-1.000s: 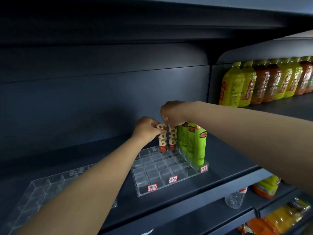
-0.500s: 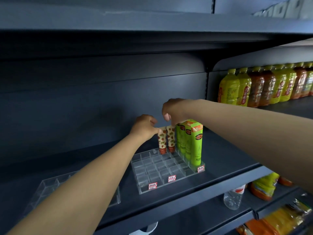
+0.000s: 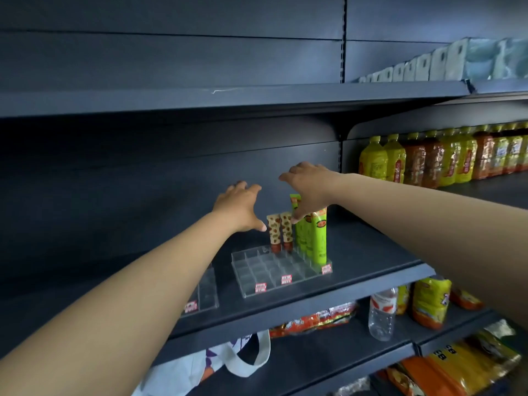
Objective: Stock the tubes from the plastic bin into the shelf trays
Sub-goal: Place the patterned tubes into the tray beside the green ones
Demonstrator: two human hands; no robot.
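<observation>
Two cream tubes with brown spots (image 3: pixel 280 230) stand cap-down in the back row of a clear divided tray (image 3: pixel 274 277) on the dark shelf. Green tubes (image 3: pixel 313 238) fill the tray's right column. My left hand (image 3: pixel 238 205) hovers with fingers spread just left of the spotted tubes, thumb tip close to the left one. My right hand (image 3: pixel 307 188) is spread above the tubes, its thumb near the top of the right spotted tube. Neither hand holds anything. The plastic bin is out of view.
A second clear tray (image 3: pixel 204 292) sits to the left, partly behind my left arm. Drink bottles (image 3: pixel 428 161) line the shelf to the right. Below are a water bottle (image 3: pixel 382 317), snack packs (image 3: pixel 314 317) and a white bag (image 3: pixel 228 361).
Both hands pinched the tops of the spotted tubes earlier; they have let go, lifted and opened their fingers. The tubes stay standing in the tray. The camera has tilted up.
</observation>
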